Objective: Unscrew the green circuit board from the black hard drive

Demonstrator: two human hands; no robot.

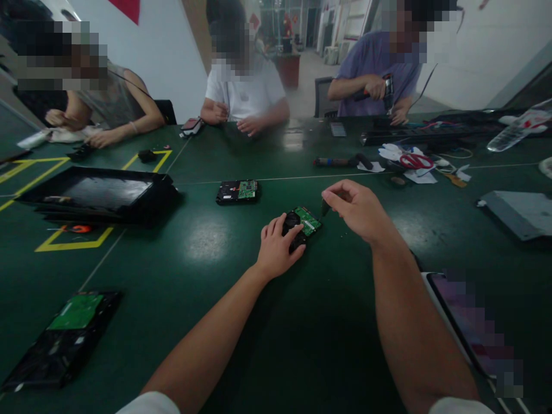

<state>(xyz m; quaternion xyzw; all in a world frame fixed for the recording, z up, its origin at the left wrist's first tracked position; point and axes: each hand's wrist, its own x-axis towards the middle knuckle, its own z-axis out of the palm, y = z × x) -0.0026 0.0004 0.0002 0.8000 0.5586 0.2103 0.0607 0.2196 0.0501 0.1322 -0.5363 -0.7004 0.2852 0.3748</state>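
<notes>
A black hard drive [309,221] with a green circuit board lies on the green table in front of me. My left hand [279,244] grips it from the near left, fingers over its black part and the thumb along the near edge. Just past the drive's right corner, my right hand [351,208] pinches a small dark screwdriver [324,208], tip down beside the board; most of its handle is hidden by the fingers. A second hard drive [237,192] sits farther back, left of the first. Another drive in a black frame [64,339] rests at the near left.
Stacked black trays [99,192] stand at left, with an orange-handled tool [77,229] before them. A phone [470,328] lies near right, a grey metal box [517,214] beyond it. Cables and gloves [414,161] lie farther back. Three people sit opposite; one holds a power drill [388,92].
</notes>
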